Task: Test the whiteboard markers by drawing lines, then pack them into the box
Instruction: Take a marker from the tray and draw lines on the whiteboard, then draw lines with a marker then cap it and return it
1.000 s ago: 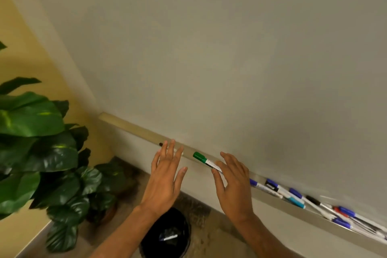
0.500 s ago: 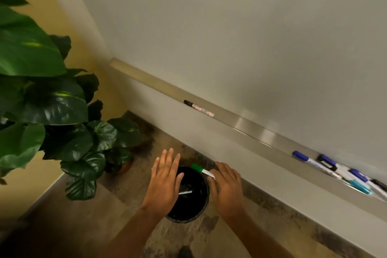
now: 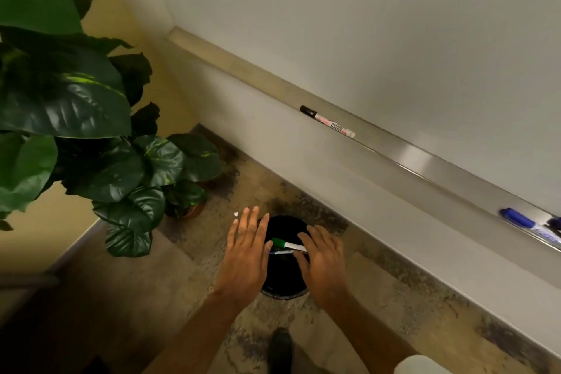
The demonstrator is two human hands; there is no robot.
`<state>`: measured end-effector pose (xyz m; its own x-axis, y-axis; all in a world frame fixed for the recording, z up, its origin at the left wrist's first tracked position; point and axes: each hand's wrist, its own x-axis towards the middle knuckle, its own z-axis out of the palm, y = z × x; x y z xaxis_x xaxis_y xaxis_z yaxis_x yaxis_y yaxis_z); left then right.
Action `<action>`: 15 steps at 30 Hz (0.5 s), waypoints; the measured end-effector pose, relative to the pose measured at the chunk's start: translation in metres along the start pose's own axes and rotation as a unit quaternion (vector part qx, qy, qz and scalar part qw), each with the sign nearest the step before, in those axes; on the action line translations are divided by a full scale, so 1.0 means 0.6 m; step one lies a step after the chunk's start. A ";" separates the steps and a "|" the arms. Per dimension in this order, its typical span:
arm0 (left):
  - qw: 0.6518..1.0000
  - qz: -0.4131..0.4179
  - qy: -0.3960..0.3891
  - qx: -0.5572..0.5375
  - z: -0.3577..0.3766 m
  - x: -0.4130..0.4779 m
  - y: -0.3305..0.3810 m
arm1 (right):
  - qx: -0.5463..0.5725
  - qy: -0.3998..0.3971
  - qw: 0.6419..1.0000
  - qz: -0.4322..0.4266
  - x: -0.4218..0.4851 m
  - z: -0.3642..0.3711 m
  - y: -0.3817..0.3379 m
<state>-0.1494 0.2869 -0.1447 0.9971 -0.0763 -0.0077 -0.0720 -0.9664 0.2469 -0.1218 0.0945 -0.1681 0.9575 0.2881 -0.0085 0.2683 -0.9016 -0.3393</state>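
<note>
My right hand holds a green-capped marker by its white barrel, thumb side, right above a round black bin on the floor. The cap points left. My left hand hovers flat with straight fingers over the bin's left rim and holds nothing. Inside the bin lies another marker with a bluish end. On the whiteboard's metal tray rest a black-capped marker and, at the far right, a blue-capped marker. The whiteboard above is blank.
A large-leaved potted plant fills the left side, close to the bin. A dark shoe shows at the bottom on the mottled floor. A small white scrap lies beside my left fingertips.
Both hands dropped from the tray to the bin, the right one carrying the green marker. The view tilted downward, so the tray now sits higher in the frame.
</note>
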 end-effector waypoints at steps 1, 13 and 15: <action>1.000 -0.004 0.003 0.000 0.000 -0.001 -0.001 | -0.001 -0.001 1.000 0.007 0.002 0.003 -0.002; 0.999 -0.014 0.040 -0.029 -0.064 0.022 0.056 | 0.083 0.127 0.987 0.047 -0.005 -0.110 0.018; 0.998 -0.005 0.044 -0.040 -0.077 0.032 0.079 | 0.092 0.143 0.984 0.048 -0.013 -0.137 0.028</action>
<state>-0.1325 0.2509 -0.0880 0.9965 -0.0406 0.0736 -0.0624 -0.9441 0.3238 -0.1161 0.0505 -0.0961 0.9750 0.0779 0.2081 0.1769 -0.8389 -0.5147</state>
